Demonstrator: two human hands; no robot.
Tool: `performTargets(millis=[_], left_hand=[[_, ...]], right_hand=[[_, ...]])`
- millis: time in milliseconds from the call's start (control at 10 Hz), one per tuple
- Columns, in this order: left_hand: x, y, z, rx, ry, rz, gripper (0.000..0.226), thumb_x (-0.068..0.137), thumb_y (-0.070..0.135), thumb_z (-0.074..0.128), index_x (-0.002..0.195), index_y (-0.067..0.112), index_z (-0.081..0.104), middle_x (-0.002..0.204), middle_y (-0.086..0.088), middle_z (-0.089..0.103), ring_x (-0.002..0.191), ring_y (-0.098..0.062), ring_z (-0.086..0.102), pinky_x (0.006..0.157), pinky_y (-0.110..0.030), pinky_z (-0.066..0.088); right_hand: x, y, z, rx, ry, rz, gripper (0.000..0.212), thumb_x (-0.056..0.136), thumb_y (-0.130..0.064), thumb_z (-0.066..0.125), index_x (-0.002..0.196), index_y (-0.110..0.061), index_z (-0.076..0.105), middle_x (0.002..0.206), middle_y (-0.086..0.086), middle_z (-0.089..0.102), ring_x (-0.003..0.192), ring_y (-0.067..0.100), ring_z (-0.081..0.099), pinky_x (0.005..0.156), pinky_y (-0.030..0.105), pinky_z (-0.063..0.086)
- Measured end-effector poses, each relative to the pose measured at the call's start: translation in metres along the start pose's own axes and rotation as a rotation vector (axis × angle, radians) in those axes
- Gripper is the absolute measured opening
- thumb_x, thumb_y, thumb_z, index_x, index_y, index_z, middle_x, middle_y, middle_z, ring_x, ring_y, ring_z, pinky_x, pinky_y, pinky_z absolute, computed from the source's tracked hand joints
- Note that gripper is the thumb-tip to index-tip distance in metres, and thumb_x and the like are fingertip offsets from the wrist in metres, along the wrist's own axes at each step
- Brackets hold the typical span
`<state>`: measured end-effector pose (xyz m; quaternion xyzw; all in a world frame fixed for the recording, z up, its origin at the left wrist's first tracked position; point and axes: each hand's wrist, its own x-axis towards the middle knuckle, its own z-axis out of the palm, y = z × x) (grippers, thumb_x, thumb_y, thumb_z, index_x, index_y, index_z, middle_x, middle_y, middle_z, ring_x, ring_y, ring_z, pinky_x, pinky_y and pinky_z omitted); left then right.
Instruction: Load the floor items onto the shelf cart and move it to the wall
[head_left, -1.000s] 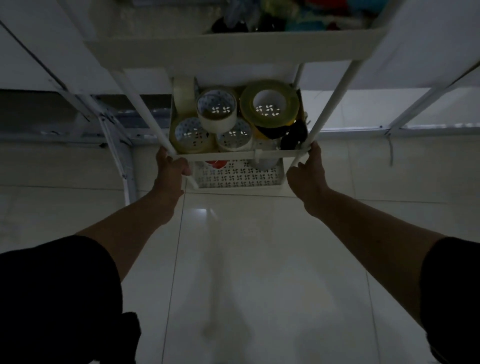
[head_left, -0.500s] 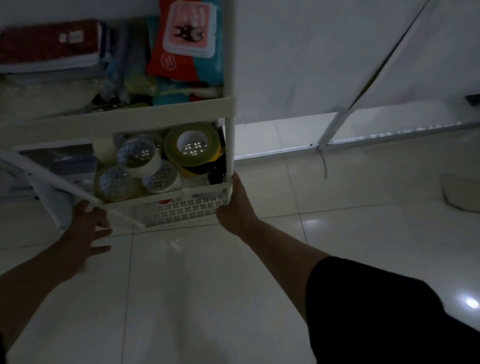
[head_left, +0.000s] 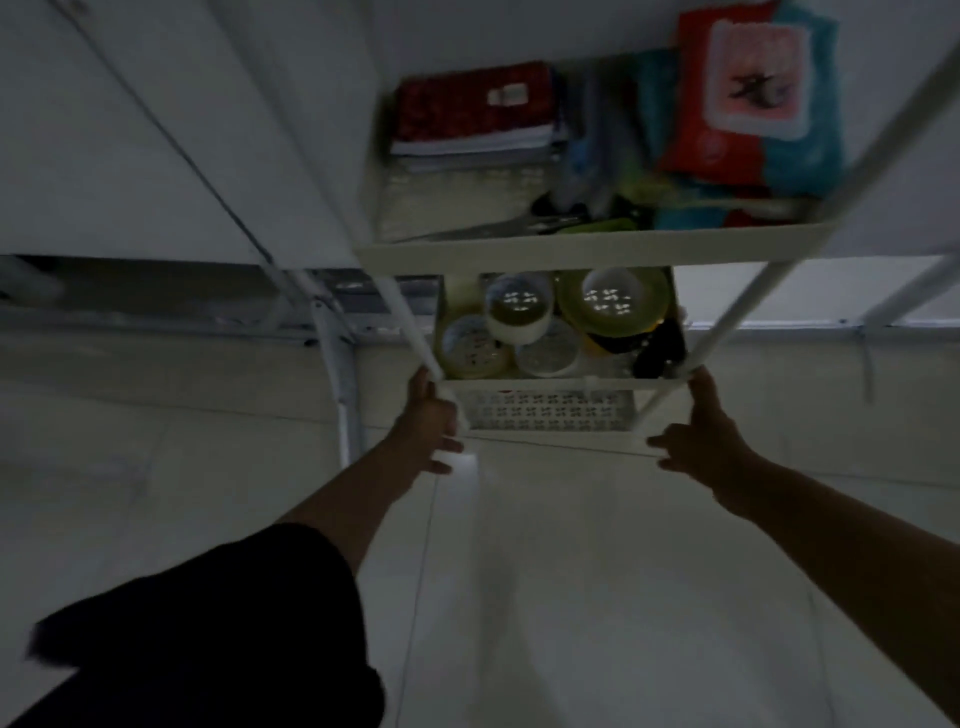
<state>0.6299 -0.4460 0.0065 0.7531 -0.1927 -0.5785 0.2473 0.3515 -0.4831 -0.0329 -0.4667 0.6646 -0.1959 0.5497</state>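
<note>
The white shelf cart (head_left: 571, 254) stands on the tiled floor in front of me, close to a pale wall. Its top tier holds a red notebook (head_left: 472, 109), a red wipes pack (head_left: 748, 98) and small clutter. Several tape rolls (head_left: 519, 312) fill the middle tier, among them a big yellowish roll (head_left: 613, 301). Below them shows the perforated bottom tier (head_left: 550, 410). My left hand (head_left: 428, 421) wraps loosely around the near-left post at middle-tier height. On the near-right post at the same height is my right hand (head_left: 701, 431).
A grey metal frame leg (head_left: 343, 384) stands just left of the cart, with diagonal braces running up the wall (head_left: 156, 156). A thin cord (head_left: 867, 364) hangs at the right by the wall base. Glossy floor tiles (head_left: 545, 597) stretch towards me. The scene is dim and blurred.
My left hand, off the cart and open half a second ago, is back on the near-left post. The view has swung so the cart is centred again.
</note>
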Motion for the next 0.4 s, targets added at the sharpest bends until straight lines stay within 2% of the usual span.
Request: performTargets(millis=[100, 200, 300, 400], left_hand=[[-0.001, 0.001, -0.007, 0.003, -0.044, 0.026, 0.079, 0.089, 0.003, 0.041, 0.148, 0.049, 0.014, 0.109, 0.008, 0.048, 0.096, -0.035, 0.063, 0.082, -0.048, 0.052], [0.007, -0.006, -0.013, 0.051, -0.077, 0.052, 0.078, 0.090, 0.005, 0.044, 0.148, 0.049, 0.013, 0.121, 0.004, 0.046, 0.097, -0.034, 0.061, 0.087, -0.052, 0.052], [0.011, -0.007, -0.016, 0.209, -0.084, 0.145, 0.087, 0.089, 0.003, 0.048, 0.152, 0.042, 0.003, 0.128, 0.009, 0.038, 0.098, -0.024, 0.051, 0.067, -0.030, 0.053], [0.002, -0.001, -0.018, 0.377, 0.023, 0.196, 0.085, 0.091, 0.011, 0.054, 0.154, 0.037, 0.003, 0.136, -0.004, 0.049, 0.100, -0.028, 0.056, 0.069, -0.030, 0.051]], right_hand=[[-0.003, -0.008, 0.003, 0.003, 0.005, 0.066, 0.092, 0.084, 0.013, 0.049, 0.144, -0.045, 0.011, 0.107, 0.012, 0.046, 0.101, 0.048, 0.060, 0.083, 0.061, 0.053], [-0.007, -0.014, 0.002, -0.092, -0.023, 0.123, 0.095, 0.085, 0.012, 0.046, 0.144, -0.049, 0.006, 0.109, 0.009, 0.041, 0.104, 0.047, 0.058, 0.085, 0.061, 0.053], [-0.011, -0.027, -0.013, -0.159, -0.072, 0.121, 0.095, 0.084, 0.009, 0.047, 0.148, -0.046, 0.003, 0.127, 0.018, 0.047, 0.095, 0.043, 0.060, 0.082, 0.053, 0.055], [-0.021, -0.038, -0.019, -0.293, -0.052, 0.124, 0.090, 0.084, 0.006, 0.049, 0.152, -0.032, 0.004, 0.149, 0.019, 0.037, 0.098, 0.035, 0.058, 0.070, 0.040, 0.051]])
